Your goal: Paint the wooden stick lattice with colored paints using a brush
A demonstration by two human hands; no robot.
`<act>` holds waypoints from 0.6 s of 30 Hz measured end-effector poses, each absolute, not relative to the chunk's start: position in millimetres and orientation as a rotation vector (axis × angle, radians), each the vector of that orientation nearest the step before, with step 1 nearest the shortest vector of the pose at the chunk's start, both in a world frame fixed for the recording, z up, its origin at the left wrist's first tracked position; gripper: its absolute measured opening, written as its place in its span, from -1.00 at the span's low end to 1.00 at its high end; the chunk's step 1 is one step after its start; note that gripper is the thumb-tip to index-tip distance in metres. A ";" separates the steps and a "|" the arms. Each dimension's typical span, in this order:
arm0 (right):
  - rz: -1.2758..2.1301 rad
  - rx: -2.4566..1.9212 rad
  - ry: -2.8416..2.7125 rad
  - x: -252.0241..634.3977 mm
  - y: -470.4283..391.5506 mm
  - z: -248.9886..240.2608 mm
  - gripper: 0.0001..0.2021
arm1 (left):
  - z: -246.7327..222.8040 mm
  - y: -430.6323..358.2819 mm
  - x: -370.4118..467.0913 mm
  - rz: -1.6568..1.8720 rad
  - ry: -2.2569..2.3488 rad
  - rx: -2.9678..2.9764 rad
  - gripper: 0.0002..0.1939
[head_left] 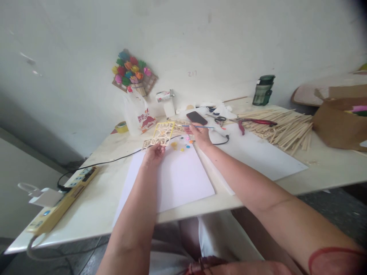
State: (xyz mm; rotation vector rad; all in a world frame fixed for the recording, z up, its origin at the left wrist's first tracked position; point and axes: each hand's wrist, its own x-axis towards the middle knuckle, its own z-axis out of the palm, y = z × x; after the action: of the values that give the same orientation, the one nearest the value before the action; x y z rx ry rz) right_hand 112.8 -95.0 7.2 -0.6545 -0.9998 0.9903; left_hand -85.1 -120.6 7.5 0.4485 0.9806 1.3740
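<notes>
My left hand is closed on the lower edge of a small wooden lattice frame, held up at a tilt, with yellow on its top and side edges. In my right hand is a thin blue paintbrush, its tip pointing left by the frame's right edge. Below the hands, dabs of yellow, blue, orange and pink paint dot the far end of a white sheet. More pale lattice pieces lie behind the held frame.
A power strip lies at the left, its black cable crossing the table. Behind stand a plastic bag, paper flowers and a phone. Rightward are scissors, pliers, wooden sticks, a green bottle and a cardboard box.
</notes>
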 end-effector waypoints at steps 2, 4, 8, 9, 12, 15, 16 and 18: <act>0.983 -0.658 -0.980 114.1 -93.4 7.7 -0.70 | 7.2 -120.5 -85.0 1.367 0.980 0.464 -0.85; 0.977 -0.659 -0.976 115.4 -92.2 7.8 -0.69 | 7.7 -120.8 -84.5 1.361 0.985 0.472 -0.85; 0.966 -0.648 -0.981 116.8 -91.2 7.4 -0.67 | 8.8 -121.6 -83.7 1.358 0.988 0.475 -0.84; 0.969 -0.644 -0.985 116.8 -91.4 7.3 -0.66 | 8.8 -121.7 -83.7 1.360 0.988 0.476 -0.83; 0.984 -0.640 -1.007 116.8 -93.1 7.2 -0.66 | 7.9 -121.4 -84.4 1.362 0.987 0.490 -0.82; 1.007 -0.647 -1.041 117.2 -95.3 7.9 -0.67 | 6.8 -120.7 -85.2 1.364 0.978 0.500 -0.82; 1.012 -0.650 -1.044 117.5 -95.7 8.3 -0.67 | 6.8 -120.5 -85.3 1.363 0.975 0.495 -0.82; 1.008 -0.656 -1.027 118.2 -95.8 9.0 -0.68 | 7.1 -120.6 -85.1 1.358 0.975 0.470 -0.83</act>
State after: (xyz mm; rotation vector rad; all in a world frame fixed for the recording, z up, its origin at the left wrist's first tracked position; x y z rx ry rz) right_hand 118.2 -95.8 9.0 -0.6561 -1.0268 1.0080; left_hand -85.1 -120.6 7.1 0.4697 0.9745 1.3581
